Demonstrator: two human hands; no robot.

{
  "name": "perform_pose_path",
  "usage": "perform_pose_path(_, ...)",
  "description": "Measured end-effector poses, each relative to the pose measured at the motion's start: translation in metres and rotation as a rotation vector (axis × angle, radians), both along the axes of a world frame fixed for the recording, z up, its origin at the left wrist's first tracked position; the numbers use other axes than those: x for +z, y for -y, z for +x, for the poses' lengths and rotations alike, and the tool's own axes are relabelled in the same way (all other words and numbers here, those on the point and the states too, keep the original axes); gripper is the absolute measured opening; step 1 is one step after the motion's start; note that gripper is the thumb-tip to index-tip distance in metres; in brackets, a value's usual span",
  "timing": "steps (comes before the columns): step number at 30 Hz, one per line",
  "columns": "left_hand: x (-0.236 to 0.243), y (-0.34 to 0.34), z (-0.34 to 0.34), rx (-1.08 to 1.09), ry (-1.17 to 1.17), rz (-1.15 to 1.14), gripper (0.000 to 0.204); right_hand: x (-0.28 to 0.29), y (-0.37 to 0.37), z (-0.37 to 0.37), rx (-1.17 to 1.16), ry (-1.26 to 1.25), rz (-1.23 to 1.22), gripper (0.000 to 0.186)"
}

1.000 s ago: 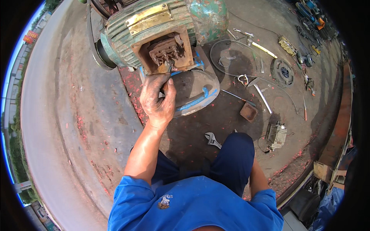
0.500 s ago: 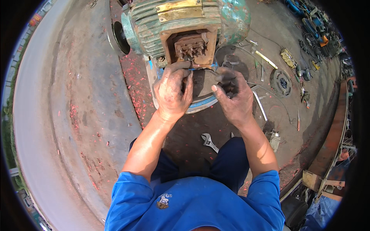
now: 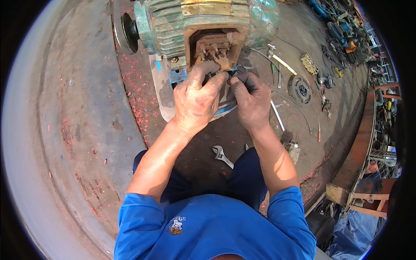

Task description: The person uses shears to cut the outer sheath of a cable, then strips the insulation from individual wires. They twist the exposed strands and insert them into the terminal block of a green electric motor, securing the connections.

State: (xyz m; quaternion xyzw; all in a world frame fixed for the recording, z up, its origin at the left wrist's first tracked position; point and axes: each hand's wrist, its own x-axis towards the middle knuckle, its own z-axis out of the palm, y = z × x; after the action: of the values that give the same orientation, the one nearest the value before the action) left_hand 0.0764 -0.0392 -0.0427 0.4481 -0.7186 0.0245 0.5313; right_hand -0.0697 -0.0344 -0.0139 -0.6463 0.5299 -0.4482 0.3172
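A worn green electric motor [image 3: 167, 34] stands before me with its rusty terminal box [image 3: 245, 47] uncovered. Inside it, a brown terminal block [image 3: 212, 41] carries several studs. My left hand [image 3: 197, 102] is at the box's lower edge, fingers bent and pinched. Close beside it, my right hand [image 3: 251, 102] has thumb and forefinger pressed together. The fingertips of both hands nearly meet just below the studs. Whatever they pinch is too small and too covered to make out.
An adjustable wrench [image 3: 222, 156] lies on the ground near my knees. To the right are a hammer [image 3: 282, 63], a round metal disc [image 3: 299, 91] and a white rod [image 3: 277, 115]. A black pulley [image 3: 129, 32] sticks out at the motor's left. Rusty steel beams [image 3: 362, 138] line the right side.
My right hand has moved left, bringing its fingertips up to the left hand's. Its thumb and forefinger have closed together. The whole view has shifted slightly.
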Motion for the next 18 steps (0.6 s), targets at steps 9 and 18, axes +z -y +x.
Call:
perform_pose_path(9,0.004,0.005,0.001,-0.083,-0.061,-0.01,0.027,0.007,-0.008,-0.009,0.207,1.013,0.75,0.026)
perform_pose_path(18,0.004,0.005,0.001,-0.078,-0.089,0.016,0.022,0.004,0.02,-0.015,0.019,-0.607,-0.994,0.034)
